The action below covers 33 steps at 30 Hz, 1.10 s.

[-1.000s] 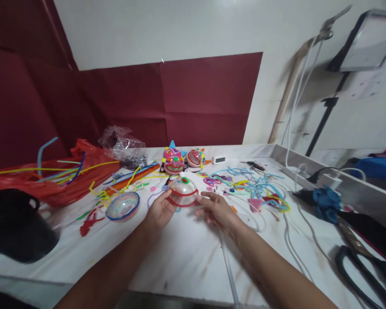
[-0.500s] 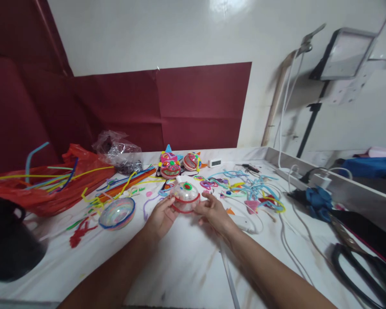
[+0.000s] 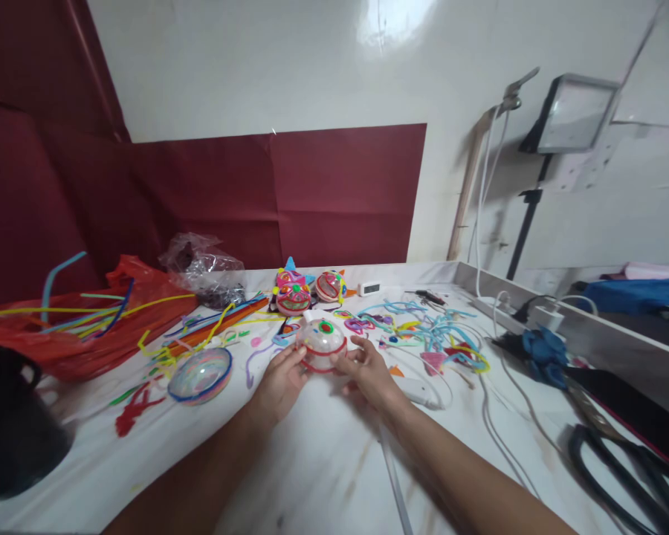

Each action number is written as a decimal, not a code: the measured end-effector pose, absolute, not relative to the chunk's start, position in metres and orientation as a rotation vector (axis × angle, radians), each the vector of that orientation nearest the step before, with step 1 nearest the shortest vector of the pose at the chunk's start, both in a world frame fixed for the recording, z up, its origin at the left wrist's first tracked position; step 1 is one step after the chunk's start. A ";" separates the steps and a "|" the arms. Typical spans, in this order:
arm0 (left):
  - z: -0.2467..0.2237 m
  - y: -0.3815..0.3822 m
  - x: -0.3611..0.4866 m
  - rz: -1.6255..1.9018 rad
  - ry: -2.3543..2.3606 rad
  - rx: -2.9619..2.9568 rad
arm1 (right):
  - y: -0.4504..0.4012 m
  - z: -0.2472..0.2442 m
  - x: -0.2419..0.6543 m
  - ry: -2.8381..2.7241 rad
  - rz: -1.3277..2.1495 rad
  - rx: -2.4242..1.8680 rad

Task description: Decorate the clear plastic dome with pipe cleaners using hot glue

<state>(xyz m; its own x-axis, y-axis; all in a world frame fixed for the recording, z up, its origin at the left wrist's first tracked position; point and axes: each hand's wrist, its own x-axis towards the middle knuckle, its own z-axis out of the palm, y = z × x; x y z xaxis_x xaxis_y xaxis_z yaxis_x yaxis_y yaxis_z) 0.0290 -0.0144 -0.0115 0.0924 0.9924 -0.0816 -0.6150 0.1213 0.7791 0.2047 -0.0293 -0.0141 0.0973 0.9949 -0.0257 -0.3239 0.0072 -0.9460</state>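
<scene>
Clear dome (image 3: 322, 338) steadied between two hands

Its red rim is gripped at opposite sides by the left hand (image 3: 280, 383) and right hand (image 3: 369, 374), above the table (image 3: 317, 461), probably so the green-ringed spot stays exposed; the underside and several fingertips are hidden.

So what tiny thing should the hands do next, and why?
Perhaps the right hand could gently press the red strip against the clear dome: its fingertips are at the dome's edge beside that strip, and the left hand holds the other side.
</scene>
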 end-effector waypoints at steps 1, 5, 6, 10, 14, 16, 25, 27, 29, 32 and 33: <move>-0.012 -0.014 0.029 1.341 0.717 0.654 | -0.030 -0.013 0.204 -0.878 1.275 -1.022; -0.014 -0.013 0.027 1.353 0.719 0.651 | -0.035 -0.008 0.203 -0.873 1.282 -1.036; -0.014 -0.013 0.027 1.349 0.718 0.660 | -0.035 -0.008 0.204 -0.874 1.285 -1.041; -0.013 -0.015 0.029 1.338 0.702 0.677 | -0.035 -0.008 0.203 -0.853 1.263 -1.073; -0.012 -0.018 0.032 1.334 0.715 0.654 | -0.033 -0.012 0.201 -0.840 1.240 -1.078; -0.013 -0.019 0.032 1.332 0.704 0.655 | -0.032 -0.014 0.201 -0.843 1.229 -1.070; -0.017 -0.018 0.031 1.297 0.712 0.677 | -0.023 -0.030 0.201 -0.844 1.174 -1.036; -0.016 -0.019 0.031 1.276 0.719 0.692 | -0.025 -0.027 0.201 -0.839 1.161 -1.044; -0.014 -0.020 0.032 1.266 0.725 0.686 | -0.028 -0.022 0.202 -0.829 1.159 -1.055; -0.008 -0.021 0.033 1.284 0.734 0.634 | -0.035 -0.012 0.203 -0.841 1.190 -1.064; -0.006 -0.021 0.034 1.287 0.737 0.613 | -0.036 -0.009 0.203 -0.847 1.204 -1.064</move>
<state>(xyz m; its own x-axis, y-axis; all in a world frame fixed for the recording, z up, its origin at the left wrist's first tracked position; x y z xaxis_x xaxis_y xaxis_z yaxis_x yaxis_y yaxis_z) 0.0337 -0.0210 -0.0064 0.1165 0.9830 -0.1421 -0.6200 0.1838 0.7628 0.2034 -0.0361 -0.0094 0.1834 0.9826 -0.0301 -0.3032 0.0274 -0.9525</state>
